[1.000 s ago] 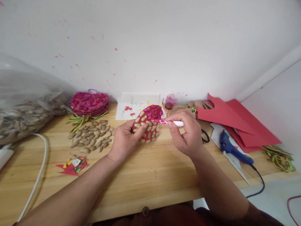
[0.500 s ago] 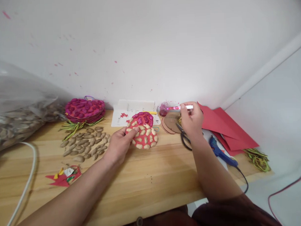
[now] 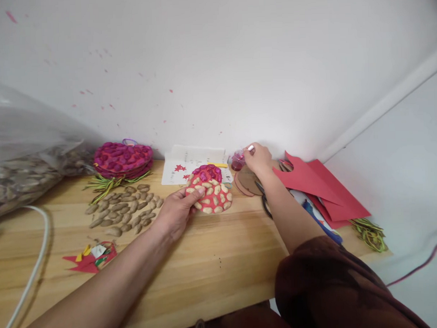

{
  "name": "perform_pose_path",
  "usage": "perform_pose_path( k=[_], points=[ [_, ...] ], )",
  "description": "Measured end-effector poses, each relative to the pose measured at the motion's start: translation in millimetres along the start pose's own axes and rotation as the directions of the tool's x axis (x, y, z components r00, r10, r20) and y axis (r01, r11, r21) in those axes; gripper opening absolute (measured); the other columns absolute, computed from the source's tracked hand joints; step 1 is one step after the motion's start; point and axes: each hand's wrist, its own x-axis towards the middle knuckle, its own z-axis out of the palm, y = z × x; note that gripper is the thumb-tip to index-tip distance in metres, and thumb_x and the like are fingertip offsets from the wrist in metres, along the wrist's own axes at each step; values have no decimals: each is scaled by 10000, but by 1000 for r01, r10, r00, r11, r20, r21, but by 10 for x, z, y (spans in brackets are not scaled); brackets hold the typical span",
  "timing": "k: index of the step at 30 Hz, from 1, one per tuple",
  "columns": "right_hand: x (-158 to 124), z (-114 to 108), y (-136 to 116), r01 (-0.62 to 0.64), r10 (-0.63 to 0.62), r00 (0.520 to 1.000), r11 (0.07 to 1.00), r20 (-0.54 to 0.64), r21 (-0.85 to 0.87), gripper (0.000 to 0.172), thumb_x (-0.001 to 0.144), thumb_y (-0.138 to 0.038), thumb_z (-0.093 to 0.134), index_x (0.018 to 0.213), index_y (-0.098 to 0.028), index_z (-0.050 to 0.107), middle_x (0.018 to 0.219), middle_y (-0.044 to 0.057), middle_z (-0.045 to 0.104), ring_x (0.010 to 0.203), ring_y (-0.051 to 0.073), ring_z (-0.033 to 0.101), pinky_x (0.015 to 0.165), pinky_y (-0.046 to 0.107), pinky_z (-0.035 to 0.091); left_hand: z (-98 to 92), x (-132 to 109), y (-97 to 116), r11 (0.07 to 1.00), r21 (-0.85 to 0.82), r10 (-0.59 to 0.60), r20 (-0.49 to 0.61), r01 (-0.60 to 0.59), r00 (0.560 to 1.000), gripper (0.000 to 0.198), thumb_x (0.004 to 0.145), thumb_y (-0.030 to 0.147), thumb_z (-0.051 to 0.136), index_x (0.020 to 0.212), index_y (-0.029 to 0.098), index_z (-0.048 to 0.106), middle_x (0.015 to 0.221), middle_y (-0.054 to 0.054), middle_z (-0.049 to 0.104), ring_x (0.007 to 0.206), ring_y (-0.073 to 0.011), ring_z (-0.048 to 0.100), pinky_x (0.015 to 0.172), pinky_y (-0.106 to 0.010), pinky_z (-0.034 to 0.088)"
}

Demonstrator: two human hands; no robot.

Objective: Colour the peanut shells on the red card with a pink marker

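My left hand grips the left edge of a round red disc covered with peanut shells, thumb on top. Magenta paint coats the shells along its far edge; the nearer ones are bare tan. My right hand is closed around a paintbrush, whose white handle end shows above the fingers. Its bristle end points into a small clear cup of magenta paint by the wall. Just below that hand lie round cardboard discs, and black-handled scissors are partly hidden by my forearm.
A stack of magenta peanut discs and loose peanuts lie left, beside a plastic bag of peanuts. Red scraps and a white cable are nearer. On the right are red card sheets, a blue glue gun and green-brown stems.
My right hand has moved left and the brush has gone from level above the table to dipping into the paint cup. The peanut disc has shifted slightly right in my left hand.
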Motion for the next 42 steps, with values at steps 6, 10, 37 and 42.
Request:
perform_pose_path(
  k=[6, 10, 37, 42],
  points=[
    [12, 42, -26, -13, 16, 998, 998, 67, -54, 245, 945, -414, 605, 954, -224, 761, 1051, 134, 807, 1106, 333, 686, 985, 467, 488, -3, 19, -3, 1000, 8, 3, 19, -3, 1000, 563, 410, 438, 1073, 778, 96, 818, 715, -76, 768, 569, -72, 554, 475, -155, 371],
    [19, 23, 7, -15, 17, 999, 999, 49, -34, 228, 936, -400, 611, 945, -226, 757, 1039, 132, 805, 1114, 335, 681, 995, 473, 483, 13, 13, -5, 1000, 14, -8, 27, 8, 1000, 561, 392, 432, 1073, 740, 87, 801, 661, -58, 738, 555, -65, 529, 479, -154, 374],
    [-1418, -466, -358, 516, -296, 853, 594, -429, 617, 151, 1027, -362, 598, 1064, -241, 681, 922, 27, 708, 814, 177, 677, 800, 368, 562, 30, -172, 200, 791, 455, 408, 103, -408, 907, 379, 736, 546, 853, 781, 189, 733, 751, -29, 733, 669, -171, 595, 639, -261, 478],
    [-1445, -390, -278, 563, -348, 820, 635, -455, 529, 103, 1006, -315, 620, 1074, -271, 683, 975, 50, 734, 899, 226, 700, 815, 424, 573, -30, -141, 104, 675, 553, 486, 166, -489, 858, 269, 838, 454, 774, 817, 188, 737, 743, -26, 699, 700, -184, 583, 669, -269, 472]
  ],
)
